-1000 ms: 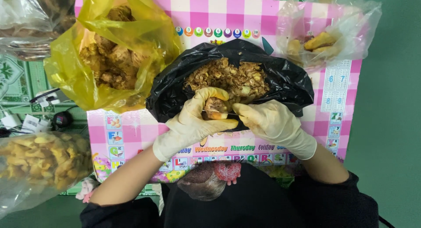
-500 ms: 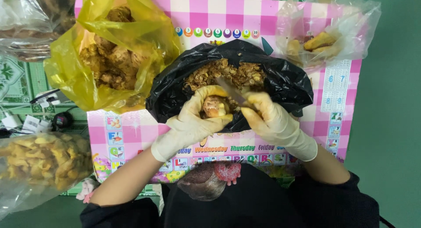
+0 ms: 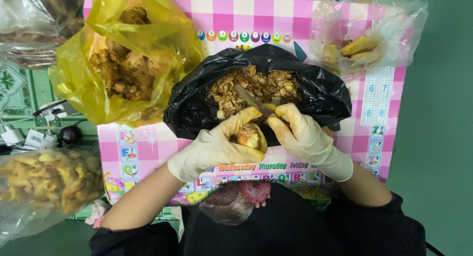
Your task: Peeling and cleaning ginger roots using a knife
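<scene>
The gloved left hand [image 3: 214, 147] cups a knobbly, tan, half-peeled root [image 3: 250, 136] just over the near rim of the black bag [image 3: 192, 113] of peelings, while the gloved right hand [image 3: 300, 135] grips a knife [image 3: 252, 100], its blade slanting over the peelings. Yellow bag [image 3: 79, 83] and clear bag [image 3: 389, 34] crowd the pink checked worktop [image 3: 148, 152], leaving little room. The knife handle is hidden in the glove.

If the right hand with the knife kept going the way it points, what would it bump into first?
Probably the brown peelings in the black bag; the right hand aims its knife there, though depth is unclear.
</scene>
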